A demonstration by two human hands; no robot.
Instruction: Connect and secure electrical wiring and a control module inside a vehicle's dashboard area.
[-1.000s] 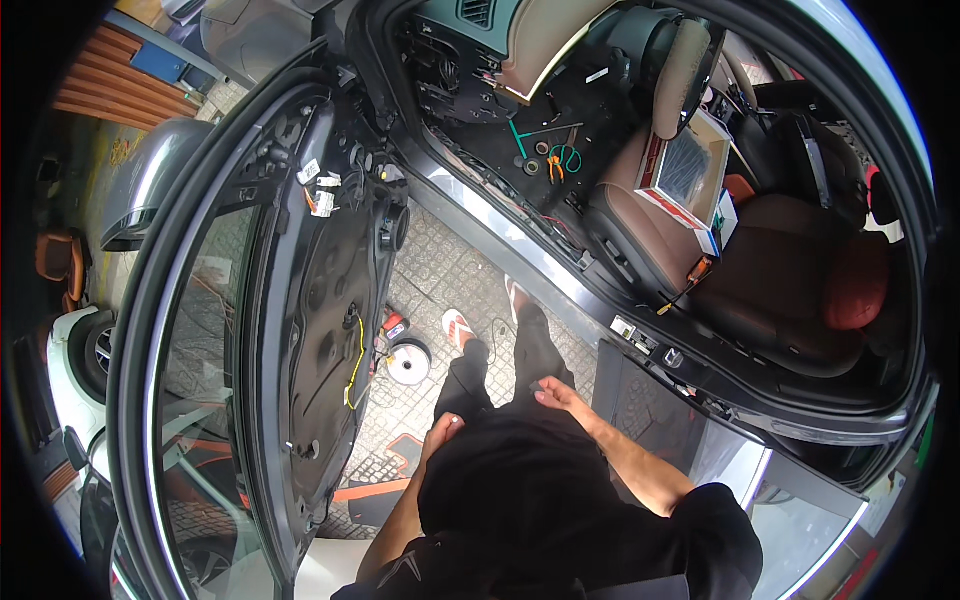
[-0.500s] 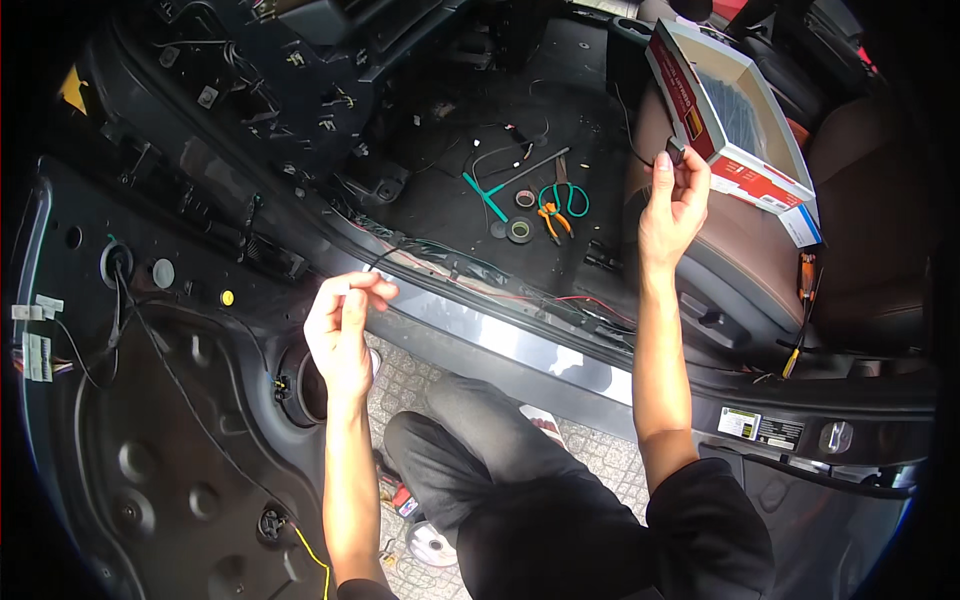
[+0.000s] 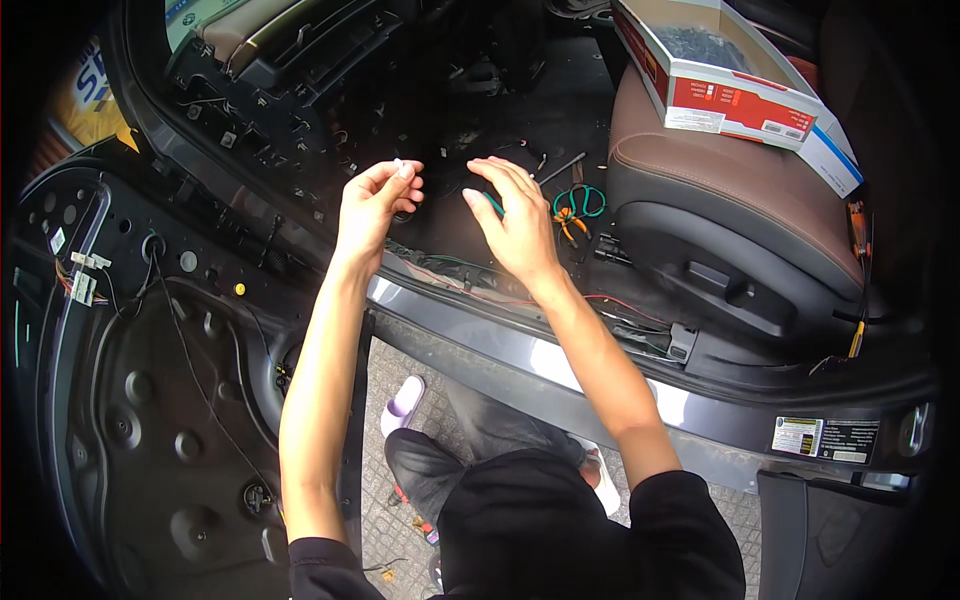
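Note:
My left hand (image 3: 372,212) is raised over the door sill (image 3: 468,328), with thumb and fingertips pinched together. A dark bit shows under its curled fingers, too small to name. Facing it, my right hand (image 3: 517,220) is held with the thumb apart from the outstretched fingers, and I see nothing in it. The two hands are separated by a narrow gap above the dark car floor. Just beyond the right hand lie teal-handled scissors (image 3: 592,203) and orange-handled pliers (image 3: 570,222). Thin wires (image 3: 615,298) run along the inner side of the sill.
On the brown seat (image 3: 690,165) rests an open red and white box (image 3: 745,105) with dark thin pieces inside. Orange-handled tools (image 3: 857,240) are tucked beside the seat. The stripped door panel (image 3: 150,440) stands at the left. A lilac slipper (image 3: 403,400) is on the paving.
My right hand has come left, away from the box, and its fingers have opened. My left hand has moved up and inward. The view has shifted, so the seat shows more fully.

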